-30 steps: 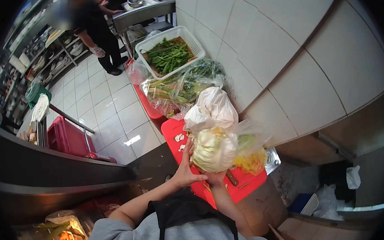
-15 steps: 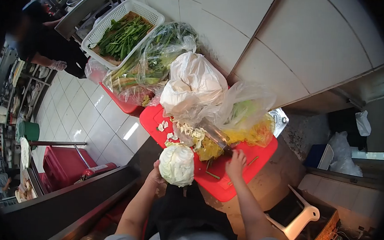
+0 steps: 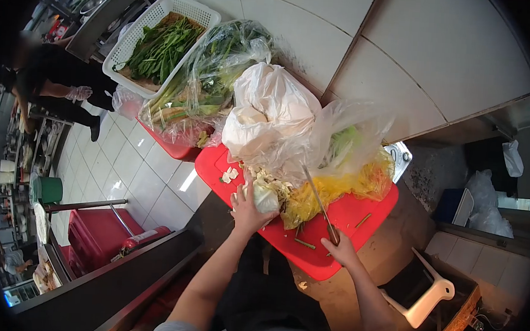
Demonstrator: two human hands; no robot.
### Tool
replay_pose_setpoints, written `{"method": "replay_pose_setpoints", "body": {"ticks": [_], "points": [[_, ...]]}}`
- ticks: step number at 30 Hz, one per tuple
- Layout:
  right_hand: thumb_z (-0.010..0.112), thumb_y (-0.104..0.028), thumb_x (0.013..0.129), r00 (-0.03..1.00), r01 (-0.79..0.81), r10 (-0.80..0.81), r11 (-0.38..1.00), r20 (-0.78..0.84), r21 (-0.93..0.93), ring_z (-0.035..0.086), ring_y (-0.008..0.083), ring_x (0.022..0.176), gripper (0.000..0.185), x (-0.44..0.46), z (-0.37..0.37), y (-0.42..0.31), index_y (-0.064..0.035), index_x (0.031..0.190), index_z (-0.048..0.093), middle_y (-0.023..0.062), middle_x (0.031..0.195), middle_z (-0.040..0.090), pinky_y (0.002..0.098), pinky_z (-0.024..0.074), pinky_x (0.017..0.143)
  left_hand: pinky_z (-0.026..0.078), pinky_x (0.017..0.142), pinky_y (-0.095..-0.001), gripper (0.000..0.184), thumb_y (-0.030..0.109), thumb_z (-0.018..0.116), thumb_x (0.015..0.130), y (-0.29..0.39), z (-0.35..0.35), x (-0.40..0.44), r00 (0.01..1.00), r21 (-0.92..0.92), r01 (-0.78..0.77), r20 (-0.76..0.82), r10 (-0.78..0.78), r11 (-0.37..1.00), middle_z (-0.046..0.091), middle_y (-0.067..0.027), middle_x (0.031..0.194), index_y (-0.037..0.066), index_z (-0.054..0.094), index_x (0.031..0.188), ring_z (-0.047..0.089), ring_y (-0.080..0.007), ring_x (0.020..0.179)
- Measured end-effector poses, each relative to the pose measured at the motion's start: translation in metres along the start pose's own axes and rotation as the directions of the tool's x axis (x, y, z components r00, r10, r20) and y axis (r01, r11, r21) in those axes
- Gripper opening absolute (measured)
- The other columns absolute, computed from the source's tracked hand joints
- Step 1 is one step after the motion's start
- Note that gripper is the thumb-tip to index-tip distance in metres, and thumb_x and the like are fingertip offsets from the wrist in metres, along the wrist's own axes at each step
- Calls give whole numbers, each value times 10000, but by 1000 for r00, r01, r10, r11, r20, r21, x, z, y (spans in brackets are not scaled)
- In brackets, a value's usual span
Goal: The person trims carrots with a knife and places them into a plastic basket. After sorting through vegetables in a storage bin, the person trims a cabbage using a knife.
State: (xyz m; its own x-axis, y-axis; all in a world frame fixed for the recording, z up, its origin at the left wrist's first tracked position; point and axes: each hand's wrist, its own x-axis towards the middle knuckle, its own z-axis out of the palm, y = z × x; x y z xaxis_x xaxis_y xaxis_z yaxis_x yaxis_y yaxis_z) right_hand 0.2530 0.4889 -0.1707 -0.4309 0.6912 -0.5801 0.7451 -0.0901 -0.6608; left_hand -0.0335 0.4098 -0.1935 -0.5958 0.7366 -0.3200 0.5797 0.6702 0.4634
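A pale green head of cabbage (image 3: 266, 199) rests near the front left edge of a red plastic surface (image 3: 364, 223). My left hand (image 3: 248, 208) grips it from the left and top, covering much of it. In my right hand (image 3: 342, 248) is a knife (image 3: 319, 199) by its handle, with the blade raised and pointing away from me, to the right of the cabbage. Cut leaf scraps (image 3: 270, 181) lie behind the cabbage, and a yellow plastic bag (image 3: 311, 202) sits beside the blade. Small stem pieces (image 3: 304, 243) are scattered nearby.
White bags (image 3: 275, 105) and a clear bag (image 3: 358, 132) of greens crowd the back of the surface. Behind left are bagged vegetables (image 3: 213, 71) and a white basket (image 3: 110, 65) of leafy greens. A co-worker (image 3: 58, 74) stands far left. A white stool (image 3: 420, 305) is at right.
The cabbage has moved forward and right onto the red surface, with my left hand now over it. My right hand has picked up the knife and lifted it, drawing back toward me.
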Motion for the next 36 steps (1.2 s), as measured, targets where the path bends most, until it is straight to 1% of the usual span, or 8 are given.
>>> {"method": "replay_pose_setpoints", "body": {"ticks": [3, 7, 10, 15, 22, 28, 34, 36], "points": [[650, -332, 802, 984, -113, 122, 991, 134, -70, 628, 386, 795, 433, -30, 5, -18, -16, 1072, 531, 238, 797, 617, 452, 480, 664, 332, 987, -557, 1024, 451, 833, 518, -11, 6, -4, 993, 4, -97, -71, 97, 995, 381, -196, 1323, 123, 342, 1354, 358, -455, 1206], [617, -273, 811, 995, 12, -9, 999, 100, -34, 614, 419, 735, 337, -46, 60, -13, -36, 1033, 527, 235, 719, 606, 490, 481, 648, 313, 1018, -493, 990, 451, 833, 503, -33, 10, -19, 962, 32, -229, -145, 231, 973, 444, -183, 1253, 53, 394, 1297, 406, -388, 1186], [594, -226, 800, 990, -42, 46, 999, 132, -33, 603, 432, 732, 295, -41, 87, -23, -41, 1013, 509, 241, 719, 600, 513, 475, 650, 286, 1033, -482, 1011, 449, 835, 495, -39, 10, -25, 951, 31, -266, -153, 268, 963, 453, -180, 1239, 0, 384, 1281, 415, -346, 1187], [597, -190, 782, 990, 10, 20, 977, 139, -211, 611, 414, 756, 281, -28, 67, -46, -47, 999, 491, 223, 760, 614, 527, 478, 660, 270, 1044, -475, 1046, 436, 841, 489, -40, 16, -25, 954, 57, -254, -151, 260, 966, 450, -198, 1232, -45, 354, 1279, 405, -349, 1192], [615, -198, 780, 970, 96, -18, 946, 244, -311, 615, 398, 812, 300, -13, 43, -49, -37, 1001, 491, 208, 821, 623, 504, 488, 696, 268, 1047, -467, 1051, 416, 843, 486, -41, 16, -23, 961, 59, -236, -137, 242, 970, 443, -215, 1239, -56, 342, 1280, 391, -358, 1199], [591, -198, 784, 946, 6, 94, 951, 309, -308, 610, 394, 885, 315, 19, 47, -72, -36, 1043, 518, 229, 891, 626, 500, 487, 750, 283, 1035, -464, 1071, 374, 851, 490, -33, 9, -23, 966, 36, -225, -120, 227, 974, 421, -226, 1251, -55, 296, 1300, 395, -380, 1176], [580, -184, 762, 962, -93, 143, 972, 231, -214, 589, 408, 963, 324, 72, 93, -83, -15, 1037, 560, 252, 954, 622, 500, 474, 804, 282, 1024, -480, 1042, 409, 845, 477, -35, 11, -20, 964, 27, -232, -124, 234, 972, 459, -210, 1208, -48, 353, 1273, 403, -350, 1184], [567, -164, 754, 982, 87, -63, 988, 177, -130, 626, 375, 844, 292, 106, 128, -45, -12, 1003, 567, 234, 863, 632, 472, 499, 717, 283, 1021, -479, 1031, 407, 844, 476, -36, 13, -23, 956, 49, -253, -143, 257, 966, 463, -202, 1199, -41, 359, 1268, 407, -351, 1173]]}}
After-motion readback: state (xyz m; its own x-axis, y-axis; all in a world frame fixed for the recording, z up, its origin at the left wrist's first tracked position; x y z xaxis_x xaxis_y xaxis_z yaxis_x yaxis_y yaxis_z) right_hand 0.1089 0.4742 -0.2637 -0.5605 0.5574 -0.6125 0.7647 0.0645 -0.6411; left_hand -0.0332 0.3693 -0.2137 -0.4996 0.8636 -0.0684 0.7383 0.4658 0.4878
